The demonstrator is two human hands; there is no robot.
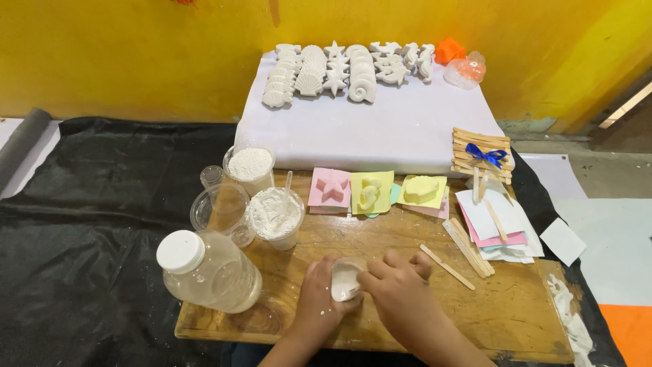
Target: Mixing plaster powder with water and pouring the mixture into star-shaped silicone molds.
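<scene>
Both hands meet at six o'clock on the wooden board (435, 299), closed around a small white mould (345, 278) filled with wet plaster. The left hand (319, 295) cups the mould from its nine o'clock side, fingers curled together under and against it; the right hand (401, 289) presses on it from three o'clock, fingers bunched and bent over the rim, thumb touching the white surface. At nine o'clock from the hands lies a clear plastic jar (214, 272) with a white screw cap, on its side, holding cloudy liquid. At eleven o'clock stand a cup of mixed white plaster (275, 216) with a stick in it, an empty clear cup (219, 206) and a cup of dry white powder (250, 166). At twelve o'clock sit a pink star mould (331, 187), a yellow seahorse mould (371, 191) and a yellow shell mould (422, 190). Wooden craft sticks (448, 267) lie at two o'clock, beside coloured paper sheets (499, 224). Farther at twelve o'clock, rows of finished white plaster sea shapes (346, 71) rest on a white covered block (380, 129).
</scene>
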